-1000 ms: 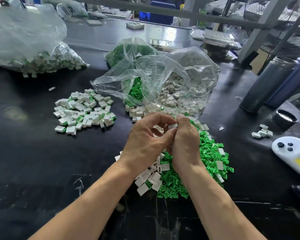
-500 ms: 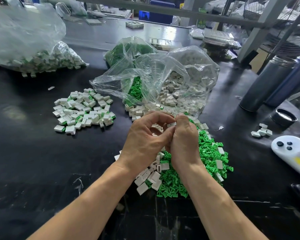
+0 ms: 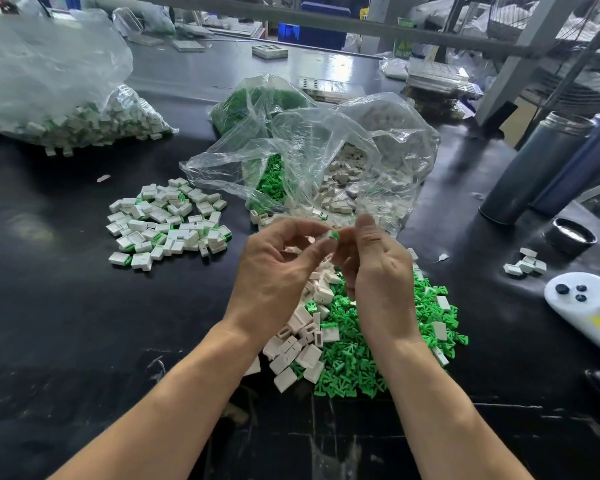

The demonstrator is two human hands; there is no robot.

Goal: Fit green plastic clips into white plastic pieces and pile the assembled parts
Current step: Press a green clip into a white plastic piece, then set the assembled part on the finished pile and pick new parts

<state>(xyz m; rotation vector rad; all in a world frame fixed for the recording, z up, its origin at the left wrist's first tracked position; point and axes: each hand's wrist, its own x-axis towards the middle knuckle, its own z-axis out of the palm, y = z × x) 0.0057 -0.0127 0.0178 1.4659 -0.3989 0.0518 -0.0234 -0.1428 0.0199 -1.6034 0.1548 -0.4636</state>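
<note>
Both hands have drifted slightly apart: the left hand (image 3: 278, 268) is pinching a white piece with green clip (image 3: 332, 234) at its fingertips (right hand (image 3: 378, 271) beside it, fingers curled, grip unclear), above the loose parts (image 3: 347, 341) on the surface (image 3: 66, 323).

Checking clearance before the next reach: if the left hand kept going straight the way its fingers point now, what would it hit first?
The left hand points up and right; its fingertips already meet the white piece with a green clip, pinched between both hands. Past it comes the right hand. Depth is hard to judge.
</note>
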